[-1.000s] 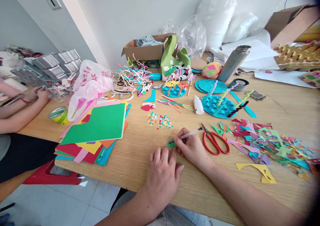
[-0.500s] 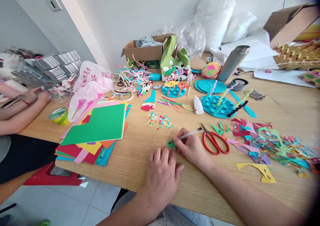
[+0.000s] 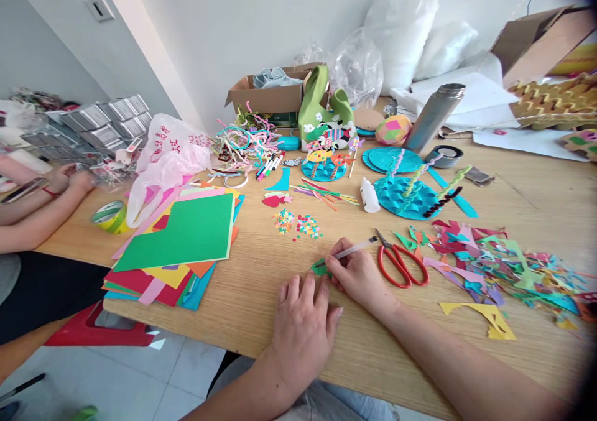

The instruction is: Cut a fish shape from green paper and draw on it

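Observation:
A pen with a clear barrel (image 3: 353, 249) is pinched in my right hand (image 3: 359, 278), its tip down on a small green paper piece (image 3: 319, 267). My left hand (image 3: 303, 324) lies flat on the table just nearer to me, fingers stretched out and their tips at the green piece's lower edge. Part of that piece is hidden by my fingers. Right of my right hand lie red-handled scissors (image 3: 402, 265). Beyond my hands are small piles of paper confetti (image 3: 308, 226) and a red paper fish shape (image 3: 276, 200).
Stacked coloured paper (image 3: 186, 234) lies on the left, paper scraps (image 3: 504, 265) on the right. Behind stand a white glue bottle (image 3: 370, 196), a blue disc with pipe cleaners (image 3: 405, 197) and a metal flask (image 3: 435, 119). Another person's hands (image 3: 69, 178) are at far left.
Almost nothing differs. My right hand and the pen have shifted very slightly; my left hand stays in place.

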{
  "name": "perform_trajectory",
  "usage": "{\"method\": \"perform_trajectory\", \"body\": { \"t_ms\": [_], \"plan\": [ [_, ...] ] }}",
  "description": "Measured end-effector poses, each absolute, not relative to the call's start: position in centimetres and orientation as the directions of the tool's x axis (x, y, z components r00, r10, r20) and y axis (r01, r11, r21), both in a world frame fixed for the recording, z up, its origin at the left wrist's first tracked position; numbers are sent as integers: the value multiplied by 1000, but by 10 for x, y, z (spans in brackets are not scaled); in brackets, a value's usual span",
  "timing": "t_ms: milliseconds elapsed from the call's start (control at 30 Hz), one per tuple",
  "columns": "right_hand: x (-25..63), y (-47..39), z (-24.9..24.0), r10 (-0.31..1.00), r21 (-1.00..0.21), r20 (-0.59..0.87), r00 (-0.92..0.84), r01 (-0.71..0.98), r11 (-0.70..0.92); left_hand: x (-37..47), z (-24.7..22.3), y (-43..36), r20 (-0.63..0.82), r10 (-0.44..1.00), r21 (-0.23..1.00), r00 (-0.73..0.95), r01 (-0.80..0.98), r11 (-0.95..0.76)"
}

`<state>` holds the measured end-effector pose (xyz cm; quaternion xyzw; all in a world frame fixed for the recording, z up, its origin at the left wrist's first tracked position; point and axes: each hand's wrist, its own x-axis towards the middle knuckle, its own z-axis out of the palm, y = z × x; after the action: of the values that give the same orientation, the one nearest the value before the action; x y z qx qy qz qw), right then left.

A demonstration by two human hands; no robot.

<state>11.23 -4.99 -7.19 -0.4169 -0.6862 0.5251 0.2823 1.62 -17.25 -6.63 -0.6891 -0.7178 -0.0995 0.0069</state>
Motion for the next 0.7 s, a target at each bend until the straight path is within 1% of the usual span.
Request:
{"method": "perform_trajectory", "body": {
  "t_ms": [700],
  "plan": [
    [112, -51, -70, 864, -958, -54, -501, 270, 97, 17, -65, -172, 153, 987, 124, -47, 992, 28]
  ]
}}
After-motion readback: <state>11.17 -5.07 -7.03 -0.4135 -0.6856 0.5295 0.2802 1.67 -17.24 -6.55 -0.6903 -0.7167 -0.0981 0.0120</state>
